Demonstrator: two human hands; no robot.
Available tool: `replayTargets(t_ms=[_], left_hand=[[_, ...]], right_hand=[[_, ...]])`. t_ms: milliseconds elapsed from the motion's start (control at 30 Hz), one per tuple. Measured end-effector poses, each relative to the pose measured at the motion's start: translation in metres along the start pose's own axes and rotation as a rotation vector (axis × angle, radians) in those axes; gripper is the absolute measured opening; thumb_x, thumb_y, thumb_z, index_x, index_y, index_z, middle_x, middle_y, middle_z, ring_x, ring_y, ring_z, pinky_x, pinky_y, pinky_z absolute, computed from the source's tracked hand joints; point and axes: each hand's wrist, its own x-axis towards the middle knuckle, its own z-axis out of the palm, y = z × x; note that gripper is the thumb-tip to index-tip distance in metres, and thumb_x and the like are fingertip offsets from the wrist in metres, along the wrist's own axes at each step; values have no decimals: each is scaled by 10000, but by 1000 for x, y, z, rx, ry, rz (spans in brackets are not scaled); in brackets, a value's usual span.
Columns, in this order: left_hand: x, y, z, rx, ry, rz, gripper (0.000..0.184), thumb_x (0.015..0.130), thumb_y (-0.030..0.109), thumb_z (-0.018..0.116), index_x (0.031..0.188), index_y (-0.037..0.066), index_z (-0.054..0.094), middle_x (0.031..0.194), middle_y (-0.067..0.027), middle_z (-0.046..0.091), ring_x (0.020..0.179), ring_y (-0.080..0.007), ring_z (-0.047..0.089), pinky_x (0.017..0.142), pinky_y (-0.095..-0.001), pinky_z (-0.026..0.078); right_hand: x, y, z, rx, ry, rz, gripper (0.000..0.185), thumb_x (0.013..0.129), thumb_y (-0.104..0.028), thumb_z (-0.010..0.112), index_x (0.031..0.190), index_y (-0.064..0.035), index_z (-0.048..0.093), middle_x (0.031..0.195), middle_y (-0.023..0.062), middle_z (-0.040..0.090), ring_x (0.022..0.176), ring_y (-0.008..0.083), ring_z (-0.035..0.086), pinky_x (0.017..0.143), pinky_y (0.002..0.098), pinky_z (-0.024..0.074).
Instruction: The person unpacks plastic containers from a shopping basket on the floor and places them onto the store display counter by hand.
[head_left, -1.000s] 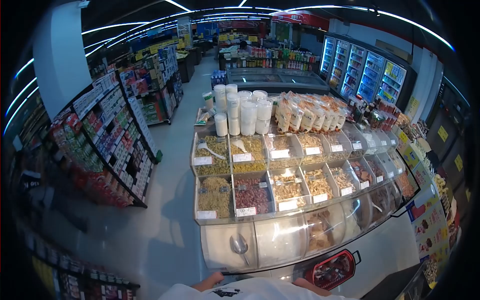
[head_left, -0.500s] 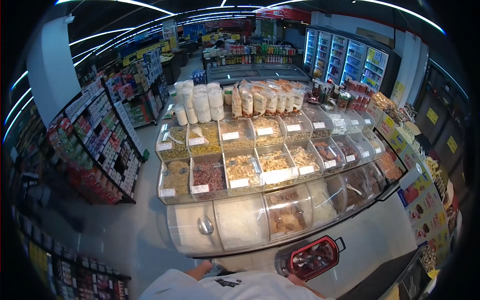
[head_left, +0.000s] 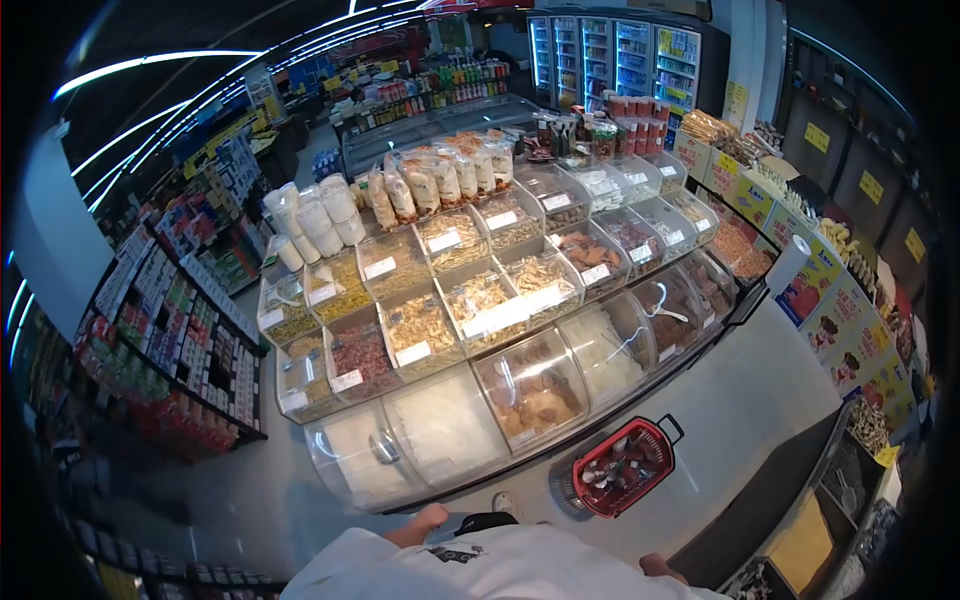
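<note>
Head camera view: a red shopping basket, filled with small goods too jumbled to identify, sits on the pale floor of a store aisle, its handle pointing away from the shopper. The shopper's left hand is loosely curled in front of the white shirt, near the lower edge of a tiered food display; whether it grips anything cannot be told. The right hand lies below the basket in the frame, apart from it and partly cut off by the shirt; its grip cannot be told.

Along the basket's far side runs the dark bottom edge of the clear-fronted bins, with a narrow strip of floor between. Open floor stretches to the right, bounded by a dark counter and stacked printed cartons. A metal scoop shows at a lower bin. Bagged snacks and white tubs line the top.

White price cards front the bins, their print too small to read. The cartons carry cartoon figures and blurred lettering; yellow signs on the wall are equally illegible.
</note>
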Motion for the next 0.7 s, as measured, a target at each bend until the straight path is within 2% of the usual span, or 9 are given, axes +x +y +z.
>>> replayTargets(t_ms=[67, 133, 200, 267, 333, 467, 533, 633, 700], left_hand=[[13, -11, -14, 142, -87, 98, 186, 746, 157, 595, 809, 40, 725, 700, -169, 695, 623, -274, 695, 586, -451, 539], [20, -8, -16, 239, -97, 50, 204, 756, 166, 603, 842, 35, 734, 717, -170, 702, 630, -277, 697, 596, -447, 543], [43, -21, -14, 333, -104, 6, 225, 766, 175, 611, 875, 30, 743, 734, -172, 709, 636, -279, 700, 606, -442, 547], [91, -57, -3, 612, -205, 532, 252, 769, 168, 609, 908, 12, 749, 770, -166, 724, 645, -291, 703, 626, -433, 558], [104, -39, 3, 569, -219, 519, 238, 775, 160, 599, 886, 11, 748, 760, -158, 722, 648, -300, 702, 630, -433, 559], [117, 19, -7, 632, -337, 437, 218, 797, 142, 572, 846, 14, 741, 734, -166, 713, 659, -338, 699, 634, -439, 555], [99, 64, -9, 196, -74, 50, 197, 784, 122, 575, 816, 9, 734, 729, -188, 706, 665, -365, 696, 634, -450, 548], [101, 81, -16, 120, 20, 207, 198, 773, 115, 570, 805, -7, 722, 757, -213, 708, 679, -377, 699, 657, -476, 551], [105, 77, -18, 71, 68, 207, 205, 768, 120, 574, 817, -8, 726, 778, -226, 709, 700, -387, 698, 679, -485, 550]], right_hand=[[30, -29, -25, 174, -125, 129, 167, 828, -183, 612, 833, -52, 716, 791, 147, 720, 752, 256, 703, 727, 374, 551], [42, -88, -79, 822, 30, 609, 211, 822, -175, 584, 845, -13, 717, 736, 176, 708, 660, 258, 697, 674, 387, 556], [53, -131, -123, 932, 53, 479, 298, 841, -230, 575, 866, 30, 717, 768, 227, 706, 746, 336, 715, 713, 427, 556], [44, -177, -181, 862, 218, 290, 318, 841, -266, 588, 873, 20, 722, 881, 240, 720, 863, 383, 709, 772, 441, 552], [35, -203, -235, 750, 337, 146, 323, 838, -279, 593, 880, 12, 726, 950, 247, 725, 934, 405, 700, 812, 445, 550], [60, -190, -250, 712, 242, 364, 326, 849, -282, 609, 998, -18, 726, 1052, 238, 716, 1043, 391, 679, 902, 461, 534], [80, -147, -224, 754, 155, 450, 327, 872, -275, 602, 1046, -29, 730, 1052, 225, 722, 1033, 377, 688, 901, 466, 536], [88, -106, -221, 787, -16, 643, 287, 851, -213, 567, 907, 7, 743, 1023, 257, 718, 990, 383, 698, 862, 459, 550], [75, -102, -228, 689, 98, 634, 291, 851, -213, 562, 911, 11, 739, 1035, 257, 715, 996, 394, 691, 867, 464, 546]])
